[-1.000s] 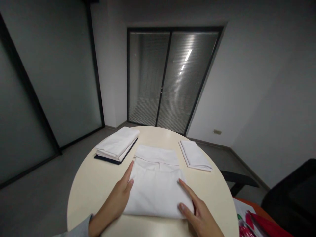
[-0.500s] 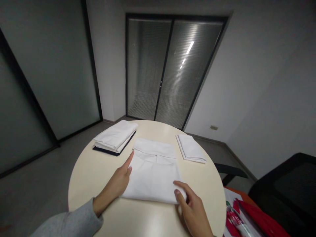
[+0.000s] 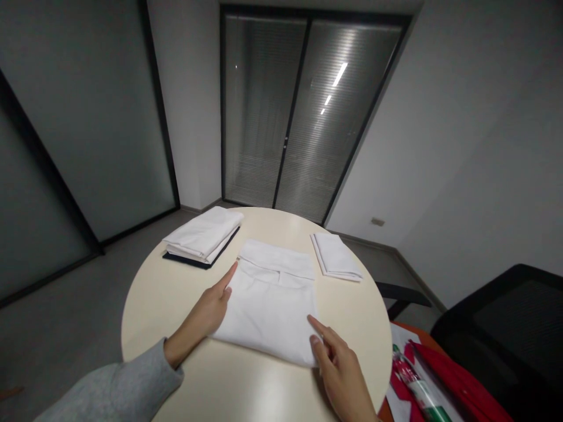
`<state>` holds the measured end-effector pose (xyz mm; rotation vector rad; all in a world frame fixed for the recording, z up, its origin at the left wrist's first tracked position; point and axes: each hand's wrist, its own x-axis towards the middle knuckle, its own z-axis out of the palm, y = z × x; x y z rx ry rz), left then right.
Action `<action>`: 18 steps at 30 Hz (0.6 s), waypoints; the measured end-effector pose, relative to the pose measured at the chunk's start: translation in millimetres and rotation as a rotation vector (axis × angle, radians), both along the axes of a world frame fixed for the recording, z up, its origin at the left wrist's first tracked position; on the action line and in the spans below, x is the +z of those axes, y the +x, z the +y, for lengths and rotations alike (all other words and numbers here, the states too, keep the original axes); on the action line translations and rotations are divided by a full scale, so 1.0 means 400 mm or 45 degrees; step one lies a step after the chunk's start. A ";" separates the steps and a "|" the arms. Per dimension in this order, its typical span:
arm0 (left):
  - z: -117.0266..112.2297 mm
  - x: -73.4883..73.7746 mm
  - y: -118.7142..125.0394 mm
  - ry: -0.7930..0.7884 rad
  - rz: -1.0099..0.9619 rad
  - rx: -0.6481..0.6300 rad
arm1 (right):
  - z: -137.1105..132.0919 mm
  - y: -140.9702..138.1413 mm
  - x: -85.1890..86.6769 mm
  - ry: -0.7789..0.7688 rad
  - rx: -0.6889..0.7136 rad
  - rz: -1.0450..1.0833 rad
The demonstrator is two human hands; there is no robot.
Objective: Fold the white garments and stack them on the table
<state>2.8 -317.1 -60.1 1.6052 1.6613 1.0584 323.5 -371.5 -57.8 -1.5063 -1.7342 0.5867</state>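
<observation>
A folded white garment (image 3: 268, 310) lies in the middle of the round table, a turned-over band along its far side with a small slit below it. My left hand (image 3: 213, 308) rests along the garment's left edge, index finger stretched toward the band and thumb apart; its other fingers are hidden. At the near right corner is my right hand (image 3: 341, 357), thumb and bent fingers closed about the edge and the index fingertip on top. The garment's near edge slants down to the right, with faint creases across its front.
On the round table (image 3: 272, 387), a stack of folded white cloths (image 3: 202, 234) sits on a dark piece at the far left. Another folded white cloth (image 3: 336, 258) lies far right. A black chair (image 3: 505, 328) and red packages (image 3: 457, 375) are beside the table on the right.
The near right corner of the garment has shifted slightly toward me and left with my right hand, so its near edge slants more. My left hand stays at the left edge.
</observation>
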 end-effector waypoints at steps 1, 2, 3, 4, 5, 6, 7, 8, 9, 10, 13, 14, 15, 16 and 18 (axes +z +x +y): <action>0.001 0.000 0.001 0.000 -0.006 -0.003 | -0.002 -0.004 -0.002 0.012 -0.017 -0.014; 0.001 0.000 0.001 0.002 -0.028 -0.003 | -0.003 -0.006 -0.005 0.021 -0.033 -0.032; -0.002 0.000 0.002 0.001 -0.078 0.004 | -0.004 -0.007 -0.010 0.030 -0.047 -0.054; -0.009 0.000 0.002 -0.008 -0.159 0.009 | -0.003 -0.006 -0.016 0.038 -0.059 -0.079; -0.020 0.000 0.001 -0.026 -0.267 0.004 | -0.002 -0.003 -0.024 0.046 -0.068 -0.109; -0.035 -0.002 0.000 -0.055 -0.384 -0.009 | 0.001 0.002 -0.034 0.056 -0.075 -0.143; -0.053 -0.005 -0.001 -0.092 -0.486 -0.034 | 0.005 0.009 -0.045 0.068 -0.082 -0.178; -0.073 -0.009 -0.003 -0.118 -0.550 -0.064 | 0.010 0.016 -0.058 0.082 -0.084 -0.211; -0.092 -0.015 -0.004 -0.117 -0.555 -0.092 | 0.017 0.024 -0.071 0.093 -0.075 -0.239; -0.110 -0.021 -0.006 -0.080 -0.491 -0.113 | 0.023 0.032 -0.084 0.101 -0.048 -0.263; -0.141 -0.038 -0.007 0.195 -0.053 -0.121 | 0.036 0.043 -0.117 0.149 0.009 -0.303; -0.144 -0.042 -0.005 0.286 0.093 -0.118 | 0.037 0.043 -0.125 0.172 -0.006 -0.312; -0.143 -0.045 -0.004 0.352 0.207 -0.118 | 0.036 0.040 -0.131 0.198 -0.038 -0.319; -0.142 -0.047 -0.001 0.389 0.285 -0.120 | 0.032 0.037 -0.135 0.221 -0.073 -0.325; -0.138 -0.049 0.004 0.399 0.368 -0.126 | 0.022 0.029 -0.141 0.255 -0.113 -0.347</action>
